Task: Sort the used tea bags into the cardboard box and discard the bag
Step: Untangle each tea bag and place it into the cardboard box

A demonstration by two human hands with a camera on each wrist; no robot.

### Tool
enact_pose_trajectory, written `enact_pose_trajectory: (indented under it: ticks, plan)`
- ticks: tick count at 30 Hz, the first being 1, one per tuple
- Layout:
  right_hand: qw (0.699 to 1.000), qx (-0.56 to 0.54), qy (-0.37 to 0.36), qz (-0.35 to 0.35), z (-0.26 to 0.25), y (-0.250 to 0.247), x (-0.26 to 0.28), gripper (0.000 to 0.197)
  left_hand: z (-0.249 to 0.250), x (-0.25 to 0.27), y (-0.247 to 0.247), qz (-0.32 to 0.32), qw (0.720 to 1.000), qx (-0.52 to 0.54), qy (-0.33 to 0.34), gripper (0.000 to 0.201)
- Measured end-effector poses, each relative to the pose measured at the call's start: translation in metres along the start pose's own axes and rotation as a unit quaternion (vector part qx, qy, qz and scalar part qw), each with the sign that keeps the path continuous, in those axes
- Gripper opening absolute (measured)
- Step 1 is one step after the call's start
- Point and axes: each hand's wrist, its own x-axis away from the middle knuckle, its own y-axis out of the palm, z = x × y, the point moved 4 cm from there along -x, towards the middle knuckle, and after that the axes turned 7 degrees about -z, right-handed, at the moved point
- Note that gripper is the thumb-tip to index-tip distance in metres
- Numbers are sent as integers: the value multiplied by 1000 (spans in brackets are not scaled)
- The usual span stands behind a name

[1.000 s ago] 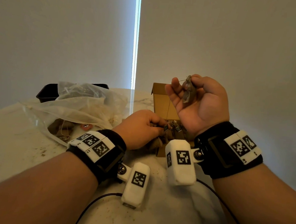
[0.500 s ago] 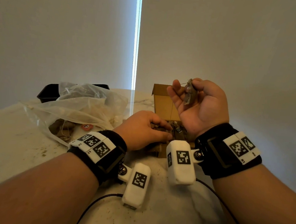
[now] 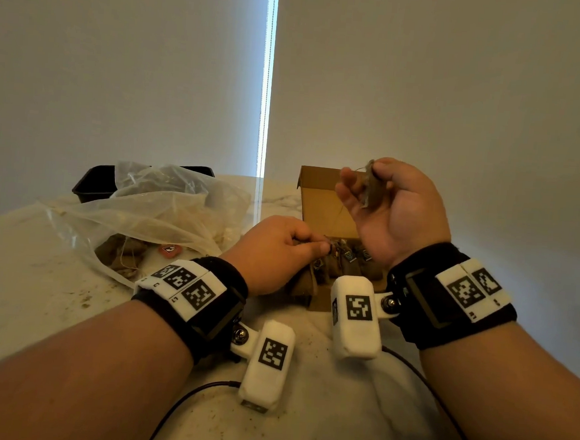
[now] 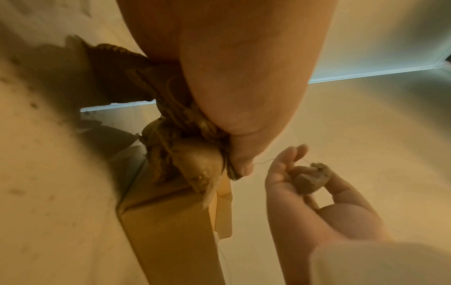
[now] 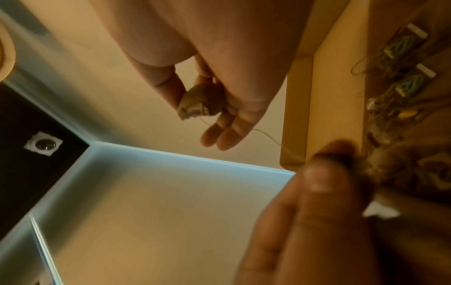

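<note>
My right hand (image 3: 386, 202) is raised over the open cardboard box (image 3: 320, 201) and pinches a brown used tea bag (image 3: 371, 189) between thumb and forefinger; its other fingers are spread. The same tea bag (image 4: 310, 182) (image 5: 200, 103) trails a thin string toward my left hand (image 3: 279, 250). My left hand sits low at the box's near end and pinches the string and tags of a clump of tea bags (image 4: 185, 146). Several tagged tea bags (image 3: 344, 261) lie in the box. The clear plastic bag (image 3: 152, 210) lies to the left with a few tea bags inside.
A black tray (image 3: 92, 185) stands behind the plastic bag at the back left. The marble table (image 3: 35, 305) carries scattered tea crumbs. A wall stands close behind the box. Cables from the wrist cameras trail over the near table.
My right hand has stayed raised with the tea bag, shifting slightly. My left hand has kept working at the tags by the box's near end.
</note>
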Motion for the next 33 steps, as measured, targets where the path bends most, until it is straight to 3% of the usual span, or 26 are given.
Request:
enact_pose_trajectory:
  ticks: [2, 4, 5, 6, 11, 14, 19, 25, 33]
  plan:
    - [974, 223, 29, 27, 2, -8, -1, 5, 0, 1, -4, 38, 996, 82, -2, 15]
    - [891, 451, 58, 5, 4, -9, 2, 7, 0, 3, -8, 83, 984, 159, 0, 14]
    - [862, 502, 72, -15, 6, -9, 3, 9, 0, 3, -10, 102, 978, 181, -1, 15]
    - [854, 511, 87, -33, 9, -8, 4, 11, -1, 4, -11, 114, 974, 195, -6, 16]
    - [891, 432, 111, -78, 16, -5, 5, 11, -5, 3, -12, 142, 964, 225, -26, 19]
    - [875, 462, 104, -100, 14, -4, 5, 19, -6, 3, -12, 149, 965, 215, -36, 20]
    - [864, 488, 107, -65, 17, -9, 3, 16, -6, 3, -9, 118, 971, 201, -59, 26]
    - [863, 473, 177, -4, 23, -21, 1, 15, -13, 2, -7, 106, 973, 168, -114, 13]
    - [814, 509, 280, 2, 32, -27, -1, 16, -10, 1, 0, 15, 986, 19, -162, 22]
